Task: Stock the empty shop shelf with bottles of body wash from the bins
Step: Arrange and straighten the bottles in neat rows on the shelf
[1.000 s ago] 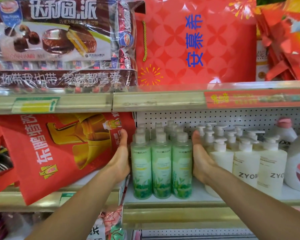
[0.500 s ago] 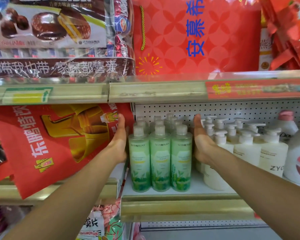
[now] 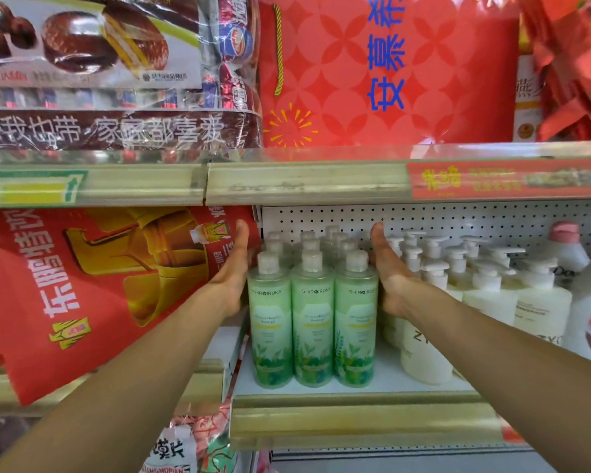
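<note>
On the white shelf point(image 3: 389, 377) under a pegboard back, our block of green body wash bottles point(image 3: 313, 319) stands upright, long axes vertical, caps up, labels facing us. Our left hand point(image 3: 234, 271) and right hand point(image 3: 388, 273), flat and unclenched, have slid deeper along its sides, squaring the rows beside the white pump bottles point(image 3: 485, 291).

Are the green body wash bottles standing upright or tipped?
Upright: the green bottles stand caps-up on the shelf, in straight rows between the left hand and right hand.
</note>
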### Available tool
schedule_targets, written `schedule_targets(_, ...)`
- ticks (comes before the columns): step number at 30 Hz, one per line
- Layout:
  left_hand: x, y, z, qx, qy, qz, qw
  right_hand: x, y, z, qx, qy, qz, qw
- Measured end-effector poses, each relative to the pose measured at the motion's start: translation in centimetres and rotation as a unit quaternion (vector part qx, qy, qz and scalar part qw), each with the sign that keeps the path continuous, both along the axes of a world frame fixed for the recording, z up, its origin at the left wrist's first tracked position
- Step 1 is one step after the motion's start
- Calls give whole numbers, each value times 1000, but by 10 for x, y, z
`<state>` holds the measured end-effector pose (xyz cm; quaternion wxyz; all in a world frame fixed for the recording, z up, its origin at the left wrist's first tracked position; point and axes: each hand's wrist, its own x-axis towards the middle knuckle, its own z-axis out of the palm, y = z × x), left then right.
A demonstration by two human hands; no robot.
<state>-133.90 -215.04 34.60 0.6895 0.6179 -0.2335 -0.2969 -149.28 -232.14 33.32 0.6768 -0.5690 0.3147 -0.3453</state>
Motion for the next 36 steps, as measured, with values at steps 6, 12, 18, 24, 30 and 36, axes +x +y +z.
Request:
schedule_targets(6, 10, 2, 0, 22, -24, 3, 999, 0, 5, 5, -7, 11, 12, 1000)
schedule_targets(12, 14, 1, -2, 40, -68, -21, 997, 3, -5, 5, 5, 17, 43, 999)
schedule_targets(18, 6, 7, 12, 35, -110, -41, 993, 7, -8, 27, -41, 76, 64, 994)
schedule_targets(24, -7, 23, 25, 78, -316, -93, 941, 2, -11, 57, -188, 137, 133, 963)
schedule_targets(30, -21, 31, 20, 117, -413, -93, 898, -1, -8, 53, -253, 214, 182, 926)
schedule_targets(36, -42, 37, 10, 70, -350, -45, 933, -16, 17, 56, -227, 172, 124, 950)
